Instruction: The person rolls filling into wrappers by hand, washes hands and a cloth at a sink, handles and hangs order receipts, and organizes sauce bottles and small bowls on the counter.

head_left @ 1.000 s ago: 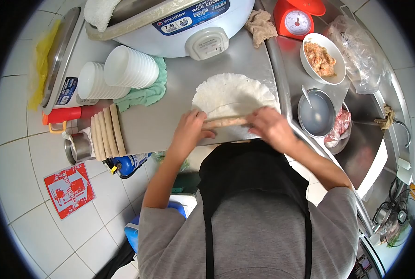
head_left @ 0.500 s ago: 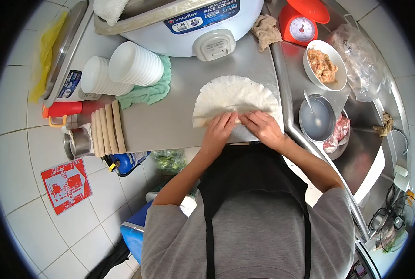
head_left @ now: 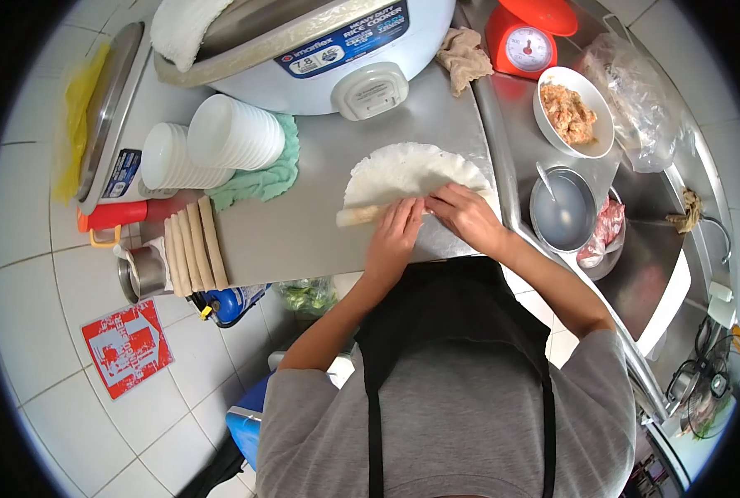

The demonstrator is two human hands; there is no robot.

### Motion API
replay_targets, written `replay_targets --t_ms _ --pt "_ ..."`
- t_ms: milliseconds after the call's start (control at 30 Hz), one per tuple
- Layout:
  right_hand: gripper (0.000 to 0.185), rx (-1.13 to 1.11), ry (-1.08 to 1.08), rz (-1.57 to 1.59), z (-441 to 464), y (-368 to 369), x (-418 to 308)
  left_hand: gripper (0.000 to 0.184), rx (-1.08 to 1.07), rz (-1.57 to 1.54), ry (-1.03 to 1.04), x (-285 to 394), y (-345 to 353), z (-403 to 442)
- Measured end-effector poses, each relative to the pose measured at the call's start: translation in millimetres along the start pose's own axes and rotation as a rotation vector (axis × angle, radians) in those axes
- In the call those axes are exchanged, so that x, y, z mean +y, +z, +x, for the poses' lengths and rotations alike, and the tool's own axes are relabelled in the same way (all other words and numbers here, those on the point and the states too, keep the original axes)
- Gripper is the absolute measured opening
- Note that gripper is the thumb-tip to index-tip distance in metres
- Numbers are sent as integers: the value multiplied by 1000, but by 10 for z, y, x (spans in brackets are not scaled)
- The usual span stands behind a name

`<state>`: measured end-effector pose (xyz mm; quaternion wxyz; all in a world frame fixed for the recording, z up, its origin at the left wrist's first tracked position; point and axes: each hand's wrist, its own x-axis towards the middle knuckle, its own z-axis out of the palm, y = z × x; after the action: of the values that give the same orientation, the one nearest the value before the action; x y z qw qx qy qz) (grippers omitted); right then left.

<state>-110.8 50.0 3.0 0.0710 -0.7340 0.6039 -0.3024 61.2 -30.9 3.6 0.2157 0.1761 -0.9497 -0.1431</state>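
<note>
Wrapper (head_left: 416, 168) lay on counter (head_left: 304, 245), near edge already turned into a roll (head_left: 358, 217), left hand (head_left: 395, 228) and right hand (head_left: 473, 221) gripping it, so rolling looked underway, far side flat.

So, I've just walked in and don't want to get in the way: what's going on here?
A person has the left hand and right hand side by side on the rolled near edge of a thin, pale sheet; its far part lies flat. Finished-looking rolls lie to the left, and a bowl of filling-like mix stands to the right.
</note>
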Motion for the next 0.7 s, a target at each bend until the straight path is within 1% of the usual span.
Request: replay_targets --t_ms 133,167,267,367,467,500,533,600,633,700 --pt "35 157 -52 -89 48 -92 -103 43 -13 -31 -22 -98 95 36" --pt "38 111 -104 -131 -12 -13 -44 43 -6 -42 -23 -108 107 47" --pt "38 68 -150 -172 -7 6 86 44 21 -54 -11 -106 110 78" --pt "39 34 -96 -146 58 -2 155 45 54 -37 1 -94 129 105" --pt "39 165 -61 -193 111 -87 44 46 30 -53 -15 -189 198 156" --pt "39 146 -58 -125 79 -83 54 46 7 -74 -18 -219 183 183" --pt "38 135 -85 -135 72 -75 92 47 -17 -96 -22 -236 167 197" --pt "37 111 -135 -158 93 -70 179 46 27 -36 19 -209 142 218" --pt "34 104 -129 -177 126 -57 216 45 49 -9 41 -194 143 244" --pt "30 86 -85 -171 168 -47 246 44 26 -12 26 -179 163 280"
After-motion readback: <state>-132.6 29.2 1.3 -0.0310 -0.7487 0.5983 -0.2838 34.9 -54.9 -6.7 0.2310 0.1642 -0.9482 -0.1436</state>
